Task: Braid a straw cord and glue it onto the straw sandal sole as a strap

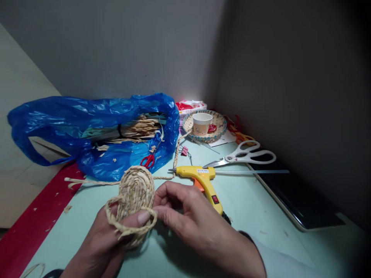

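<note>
A small slipper-shaped piece [136,189] of coiled, braided straw is held upright over the table. My left hand [106,235] grips it from the lower left, its thumb lying across the coils under a looped straw braid [130,230]. At the piece's right edge, my right hand [188,212] has thumb and forefinger pinched on the end of that loop. Behind the piece, a loose straw braid [95,182] lies on the table. Just beyond my right hand rests a yellow glue gun [203,173] with an orange trigger, a glue stick [252,172] projecting from its back.
A blue plastic bag [87,112] with bundled dry straw [139,129] lies at the back left, red scissors [147,160] beside it. A woven tray [222,127] bears a paper cup [202,125]. White scissors [249,154] and a black tablet-like slab [295,200] lie to the right.
</note>
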`<state>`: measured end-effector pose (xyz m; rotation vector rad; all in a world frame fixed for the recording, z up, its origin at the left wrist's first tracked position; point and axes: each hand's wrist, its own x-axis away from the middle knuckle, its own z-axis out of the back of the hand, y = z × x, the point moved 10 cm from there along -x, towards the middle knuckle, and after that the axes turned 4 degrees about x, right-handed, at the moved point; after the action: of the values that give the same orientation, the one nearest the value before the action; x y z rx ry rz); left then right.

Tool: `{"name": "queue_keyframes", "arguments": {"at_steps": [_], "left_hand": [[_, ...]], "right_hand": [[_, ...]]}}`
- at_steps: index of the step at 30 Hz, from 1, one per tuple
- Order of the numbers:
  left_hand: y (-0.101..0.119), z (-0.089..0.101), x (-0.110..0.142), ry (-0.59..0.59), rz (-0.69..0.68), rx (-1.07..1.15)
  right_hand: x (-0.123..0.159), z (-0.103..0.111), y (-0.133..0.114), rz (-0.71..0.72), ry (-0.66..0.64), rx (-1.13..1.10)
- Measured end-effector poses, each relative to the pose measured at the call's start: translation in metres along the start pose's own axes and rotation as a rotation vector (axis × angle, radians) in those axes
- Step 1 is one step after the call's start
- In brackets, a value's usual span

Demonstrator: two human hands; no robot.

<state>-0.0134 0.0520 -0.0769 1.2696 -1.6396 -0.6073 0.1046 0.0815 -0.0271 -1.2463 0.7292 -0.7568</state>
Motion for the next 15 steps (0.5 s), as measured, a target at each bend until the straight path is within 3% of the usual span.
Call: {"name": "queue_keyframes", "arguments": {"at_steps": [6, 12, 15], "left_hand": [[0.01, 0.004, -0.002, 0.139, -0.048, -0.024], [0.029, 0.028, -0.008, 0.264, -0.185, -0.162], [0.036, 0.04, -0.008, 0.328, -0.236, -0.217]], "right_hand": [[-0.001, 0.007, -0.01, 0.065, 0.021, 0.199], [0.001, 0.015, -0.001, -0.05, 0.098, 0.356], [0.003, 0.015, 0.003, -0.037, 0.112, 0.438]]}}
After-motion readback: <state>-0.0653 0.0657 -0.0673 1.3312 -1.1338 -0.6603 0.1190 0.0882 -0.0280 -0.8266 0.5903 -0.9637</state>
